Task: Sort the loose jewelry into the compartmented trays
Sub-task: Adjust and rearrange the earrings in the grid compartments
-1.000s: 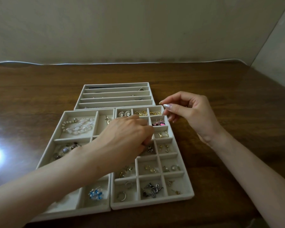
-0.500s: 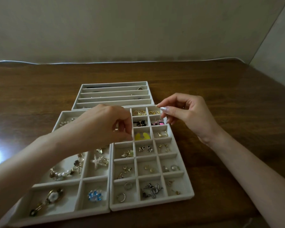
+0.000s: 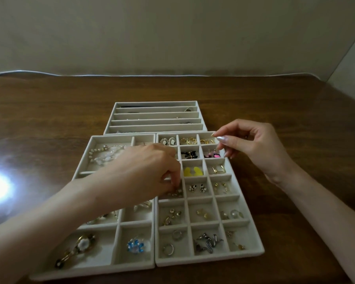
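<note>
While both forearms are reaching in from the near edge, two pale trays are sitting side by side on the wooden table (image 3: 295,124), touching along their inner walls. Nearest to me, in the large-compartment tray (image 3: 94,271) on the left, a white flower brooch (image 3: 78,248) is lying in the front left section and a blue flower piece (image 3: 135,245) in the one beside it. In the front row of the grid tray (image 3: 209,260) on the right, silver hoops (image 3: 169,249) and a silver snake piece (image 3: 208,242) are resting in neighbouring cells. Further in, the left hand (image 3: 143,173) is crossing over the large tray with its fingers curling downward, the fingertips (image 3: 173,184) bunching inside a left-column cell of the grid tray, right over some small earrings (image 3: 175,193); whether they are actually pinching one I cannot tell. A yellow piece (image 3: 193,171) is showing in the cell just beyond and to the right. Beyond that, the right hand (image 3: 254,148) is hovering over the far right corner of the grid tray, thumb and forefinger pressing tip to tip; anything between them is too small for me to make out. Farthest off, the long-slot tray (image 3: 156,119) is sitting against the far ends of both, thin chains lying in its slots.
</note>
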`<state>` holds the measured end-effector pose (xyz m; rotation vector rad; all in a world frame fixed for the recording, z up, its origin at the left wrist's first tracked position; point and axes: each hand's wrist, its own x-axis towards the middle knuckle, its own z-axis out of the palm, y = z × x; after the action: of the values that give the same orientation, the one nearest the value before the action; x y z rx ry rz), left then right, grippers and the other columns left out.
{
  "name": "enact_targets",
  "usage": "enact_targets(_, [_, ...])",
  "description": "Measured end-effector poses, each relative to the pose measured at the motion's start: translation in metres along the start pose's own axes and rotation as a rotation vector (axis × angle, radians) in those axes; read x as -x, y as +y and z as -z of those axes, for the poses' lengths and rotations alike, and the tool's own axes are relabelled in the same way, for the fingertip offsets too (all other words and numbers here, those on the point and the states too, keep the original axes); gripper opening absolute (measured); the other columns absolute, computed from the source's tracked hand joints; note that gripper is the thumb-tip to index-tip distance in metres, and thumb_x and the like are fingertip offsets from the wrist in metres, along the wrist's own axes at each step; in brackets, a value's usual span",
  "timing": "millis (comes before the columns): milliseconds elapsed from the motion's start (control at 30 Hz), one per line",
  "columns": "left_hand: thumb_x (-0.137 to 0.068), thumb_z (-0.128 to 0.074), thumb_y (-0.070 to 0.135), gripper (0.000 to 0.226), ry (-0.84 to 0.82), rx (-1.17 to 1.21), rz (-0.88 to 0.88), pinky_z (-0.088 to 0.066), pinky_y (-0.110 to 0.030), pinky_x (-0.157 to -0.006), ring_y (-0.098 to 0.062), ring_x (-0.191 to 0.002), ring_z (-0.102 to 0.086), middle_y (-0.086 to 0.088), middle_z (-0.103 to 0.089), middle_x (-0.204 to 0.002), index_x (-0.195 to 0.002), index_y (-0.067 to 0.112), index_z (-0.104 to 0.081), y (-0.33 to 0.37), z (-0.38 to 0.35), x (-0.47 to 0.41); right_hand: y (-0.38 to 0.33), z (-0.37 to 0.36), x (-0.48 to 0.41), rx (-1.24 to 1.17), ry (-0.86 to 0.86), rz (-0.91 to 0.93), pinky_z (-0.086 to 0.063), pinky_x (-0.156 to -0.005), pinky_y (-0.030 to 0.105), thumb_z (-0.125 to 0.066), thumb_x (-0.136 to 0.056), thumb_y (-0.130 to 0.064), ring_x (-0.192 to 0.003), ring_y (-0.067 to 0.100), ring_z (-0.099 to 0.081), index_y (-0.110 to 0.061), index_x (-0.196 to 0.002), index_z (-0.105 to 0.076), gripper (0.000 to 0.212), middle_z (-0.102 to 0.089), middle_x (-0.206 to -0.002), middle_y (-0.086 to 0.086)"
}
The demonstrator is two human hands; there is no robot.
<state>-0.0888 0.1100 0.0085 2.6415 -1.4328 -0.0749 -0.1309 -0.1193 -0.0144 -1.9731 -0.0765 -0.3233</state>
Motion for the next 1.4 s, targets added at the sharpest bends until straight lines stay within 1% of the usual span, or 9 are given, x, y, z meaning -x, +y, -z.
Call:
enact_targets(100, [-0.089, -0.055, 0.037, 0.011, -0.049, -0.038, 0.008, -0.033, -0.008, -0.052, 0.005, -0.077, -0.044, 0.028, -0.033, -0.075, -0.097, 0.041, -0.061, 0.0, -0.001, -0.002, 0.0, -0.001, -0.001, -0.011, -0.002, 0.0, -0.054, -0.06, 0.022, -0.06, -0.088, -0.002, -0.063, 0.014, -0.064, -0.015, -0.088, -0.07, 0.017, -0.071, -0.076, 0.005])
enact_targets(267, [-0.084, -0.06, 0.045, 0.015, -0.098, -0.023, 0.004, -0.031, -0.008, -0.053, 0.008, -0.07, -0.041, 0.028, -0.035, -0.074, -0.099, 0.041, -0.062, -0.002, 0.0, -0.002, 0.0, -0.001, 0.0, -0.006, -0.01, 0.002, -0.054, -0.059, 0.021, -0.06, -0.087, -0.002, -0.062, 0.012, -0.064, -0.016, -0.088, -0.07, 0.017, -0.071, -0.076, 0.004])
enact_targets(567, [-0.087, -0.055, 0.04, 0.006, -0.009, -0.019, -0.068, -0.034, -0.009, -0.051, 0.003, -0.079, -0.049, 0.025, -0.038, -0.075, -0.091, 0.037, -0.059, -0.006, -0.005, 0.0, -0.001, -0.003, 0.0, 0.026, -0.006, 0.003, -0.054, -0.059, 0.023, -0.06, -0.087, -0.001, -0.063, 0.014, -0.064, -0.015, -0.088, -0.07, 0.017, -0.071, -0.076, 0.004])
enact_targets(700, [-0.081, -0.062, 0.032, 0.002, 0.064, 0.058, -0.12, -0.036, -0.009, -0.051, 0.005, -0.069, -0.048, 0.025, -0.041, -0.073, -0.082, 0.033, -0.062, -0.013, -0.008, 0.003, -0.007, -0.005, 0.002, 0.015, 0.013, 0.027, -0.054, -0.06, 0.023, -0.059, -0.087, 0.002, -0.064, 0.014, -0.064, -0.014, -0.089, -0.07, 0.02, -0.071, -0.077, 0.005])
enact_targets(867, [-0.074, -0.068, 0.034, 0.004, 0.14, 0.496, -0.022, -0.041, -0.014, -0.061, -0.004, -0.071, -0.053, 0.016, -0.056, -0.074, -0.075, 0.03, -0.068, -0.029, -0.001, 0.0, -0.039, -0.02, 0.004, 0.014, -0.207, 0.031, -0.053, -0.065, 0.018, -0.065, -0.082, -0.01, -0.074, 0.011, -0.067, -0.016, -0.091, -0.07, 0.012, -0.071, -0.083, 0.002])
enact_targets(1000, [-0.07, -0.076, 0.04, 0.015, 0.204, 0.827, 0.119, -0.049, -0.026, -0.073, -0.005, -0.076, -0.059, 0.006, -0.064, -0.084, -0.073, 0.028, -0.068, -0.037, 0.002, -0.004, -0.055, -0.039, -0.006, 0.057, -0.31, 0.003, -0.059, -0.072, 0.033, -0.076, -0.06, -0.036, -0.079, 0.014, -0.068, -0.021, -0.09, -0.064, 0.035, -0.068, -0.085, 0.001])
enact_targets(1067, [-0.074, -0.073, 0.033, 0.018, 0.191, 0.983, 0.171, -0.052, -0.035, -0.077, -0.015, -0.076, -0.063, 0.0, -0.068, -0.08, -0.078, 0.017, -0.067, -0.039, 0.002, -0.003, -0.055, -0.047, -0.012, 0.141, -0.29, 0.057, -0.058, -0.067, 0.03, -0.082, -0.058, -0.031, -0.074, 0.012, -0.066, -0.024, -0.087, -0.061, 0.036, -0.066, -0.082, -0.001])
enact_targets(1200, [-0.078, -0.07, 0.019, 0.016, 0.164, 1.214, 0.196, -0.055, -0.025, -0.067, -0.017, -0.072, -0.066, -0.007, -0.069, -0.076, -0.082, 0.005, -0.061, -0.035, 0.002, -0.003, -0.046, -0.053, -0.016, 0.099, -0.236, 0.122, -0.051, -0.061, 0.017, -0.079, -0.07, -0.006, -0.068, 0.006, -0.063, -0.017, -0.081, -0.064, 0.021, -0.066, -0.078, -0.002])
enact_targets(1400, [-0.074, -0.063, 0.017, 0.022, 0.075, 1.32, 0.216, -0.054, -0.02, -0.061, -0.018, -0.071, -0.069, -0.014, -0.071, -0.078, -0.088, 0.001, -0.06, -0.028, 0.003, -0.002, -0.036, -0.048, -0.014, -0.053, -0.205, 0.101, -0.057, -0.065, 0.025, -0.076, -0.07, -0.005, -0.072, 0.016, -0.067, -0.009, -0.085, -0.066, 0.019, -0.067, -0.08, 0.008])
